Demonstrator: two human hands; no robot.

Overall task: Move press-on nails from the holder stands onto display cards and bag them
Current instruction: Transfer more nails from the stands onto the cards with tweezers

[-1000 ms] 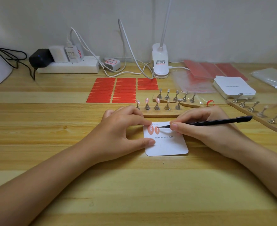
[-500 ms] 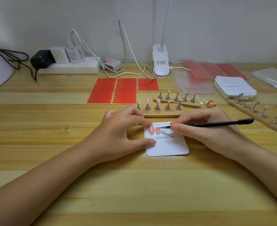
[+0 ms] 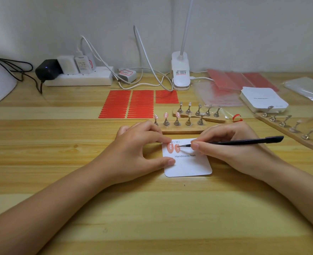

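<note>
Head view, frame centre: two nails (image 3: 173,148) sit on the card (image 3: 188,166). The left hand (image 3: 139,153) presses it flat; the right hand (image 3: 229,146) pinches a tool (image 3: 234,142) at the second. Three nails wait on the stand (image 3: 181,128) above; bagging remains.

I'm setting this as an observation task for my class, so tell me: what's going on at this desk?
A person is mounting press-on nails on a white display card. The left hand pins the card to the table, while the right hand holds black tweezers with the tip at the second pink nail. Another nail is beside it on the card. Three nails remain on the nearest holder stand.
</note>
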